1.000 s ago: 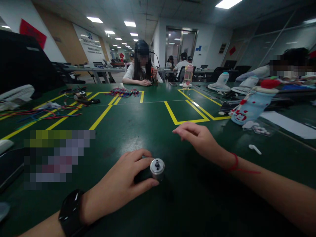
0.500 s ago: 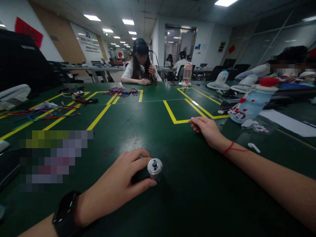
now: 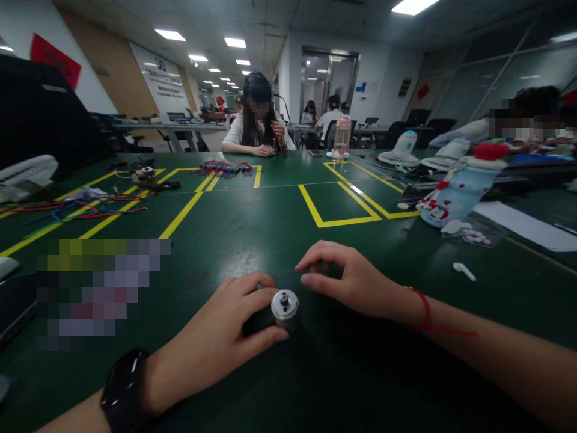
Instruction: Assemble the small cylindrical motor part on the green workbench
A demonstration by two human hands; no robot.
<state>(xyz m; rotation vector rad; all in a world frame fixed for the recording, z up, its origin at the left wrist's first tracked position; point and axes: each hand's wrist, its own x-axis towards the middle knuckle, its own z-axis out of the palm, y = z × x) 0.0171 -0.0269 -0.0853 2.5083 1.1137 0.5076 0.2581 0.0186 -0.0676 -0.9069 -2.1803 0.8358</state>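
A small silver cylindrical motor (image 3: 285,307) with a short shaft on its end lies on the green table (image 3: 270,210) close in front of me. My left hand (image 3: 220,334), with a black watch on the wrist, wraps around the motor's dark rear part and holds it. My right hand (image 3: 351,278), a red string at the wrist, hovers just right of the motor with thumb and forefinger pinched close together; whether something small sits between them I cannot tell.
Yellow tape lines (image 3: 336,216) mark boxes on the table. Coloured wires (image 3: 76,207) lie at the left, a blue-white bottle (image 3: 455,192) and a white earbud (image 3: 464,272) at the right. A person (image 3: 256,120) sits at the far edge; white fans (image 3: 401,150) stand beyond.
My right hand reached out to the yellow tape corner, then came back toward the motor with fingers pinched. My left hand kept holding the motor in place.
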